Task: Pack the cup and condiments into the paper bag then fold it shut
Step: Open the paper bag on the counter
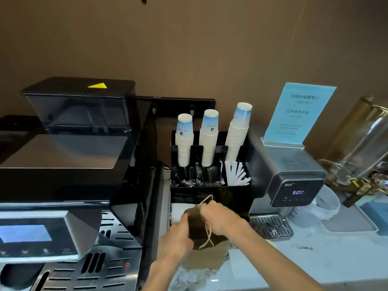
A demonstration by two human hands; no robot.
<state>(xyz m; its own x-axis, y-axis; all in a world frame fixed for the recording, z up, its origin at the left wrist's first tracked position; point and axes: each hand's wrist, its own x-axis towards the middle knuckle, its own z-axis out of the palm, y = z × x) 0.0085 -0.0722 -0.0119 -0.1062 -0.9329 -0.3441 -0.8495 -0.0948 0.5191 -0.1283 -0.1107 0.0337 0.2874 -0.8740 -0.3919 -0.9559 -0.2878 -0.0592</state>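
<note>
A brown paper bag (206, 256) with twine handles stands on the pale counter in front of a black organiser. My left hand (178, 234) grips the bag's top from the left. My right hand (218, 217) grips the top from the right, with one twine handle looping over it. The bag's upper part looks bent over between both hands, and its inside is hidden. Three stacks of white and blue paper cups (207, 137) stand upside down in the organiser, with dark wrapped sticks (195, 177) and white sachets (237, 173) in front of them.
A large black coffee machine (69, 185) fills the left side, close to my left arm. The black organiser (212, 192) stands right behind the bag. A grey dispenser (294, 181) reading 500 with a drip grate (270, 225) stands at the right, a blue sign (298, 114) on top of it.
</note>
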